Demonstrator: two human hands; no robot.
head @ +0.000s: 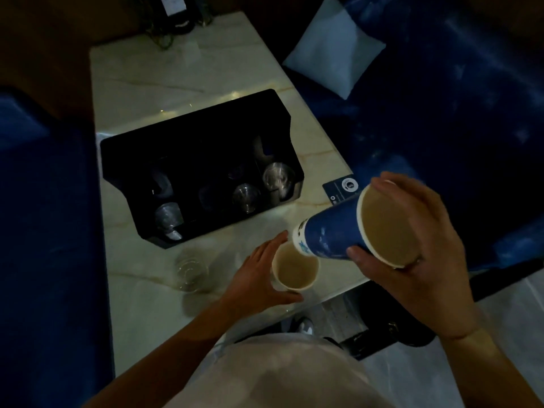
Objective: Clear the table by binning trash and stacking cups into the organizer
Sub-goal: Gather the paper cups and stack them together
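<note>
My right hand [418, 248] grips a blue paper cup [338, 234] near its rim, tilted on its side with its base over a second paper cup [295, 267]. That second cup stands upright on the marble table [176, 83], and my left hand [259, 275] wraps around its left side. A clear plastic cup [191, 272] stands alone to the left of it. Behind these sits the black organizer [194, 134], with clear cups [276, 178] lying in several of its slots.
A dark card [341, 188] lies by the table's right edge. Blue sofas flank the table on both sides, with a pale cushion [332, 48] on the right one. A plant and dark items stand at the table's far end. The room is dim.
</note>
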